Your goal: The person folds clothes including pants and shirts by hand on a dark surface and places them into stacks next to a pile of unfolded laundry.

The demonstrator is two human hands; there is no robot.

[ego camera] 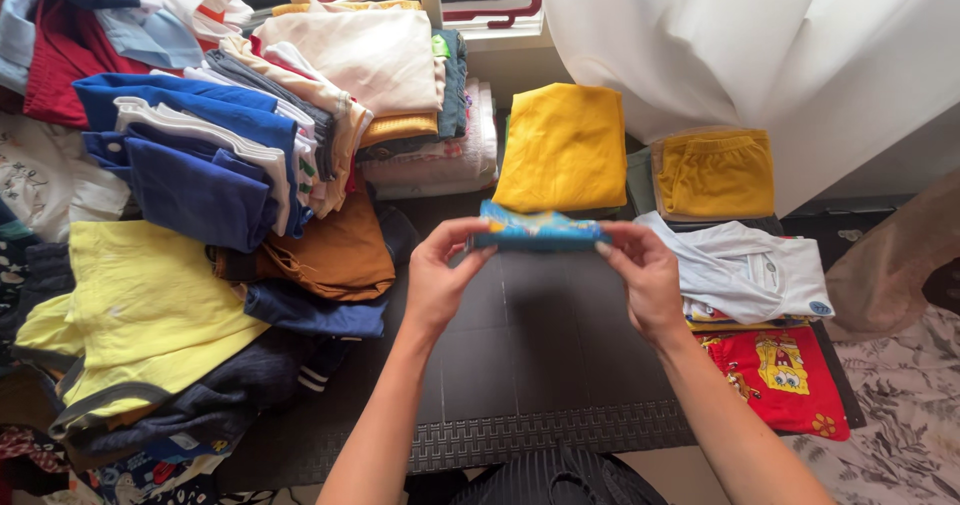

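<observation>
Dark table (pixel 540 365): both hands (fingers pinched) hold blue garment (pixel 538 231)

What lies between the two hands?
In the head view, a small folded blue garment spans the gap, pinched by the left hand and right hand at its ends.

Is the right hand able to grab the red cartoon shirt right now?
Probably not straight away. The right hand and the left hand both grip a folded blue garment. The red cartoon shirt lies close by, partly under a white shirt, with open space between.
</observation>
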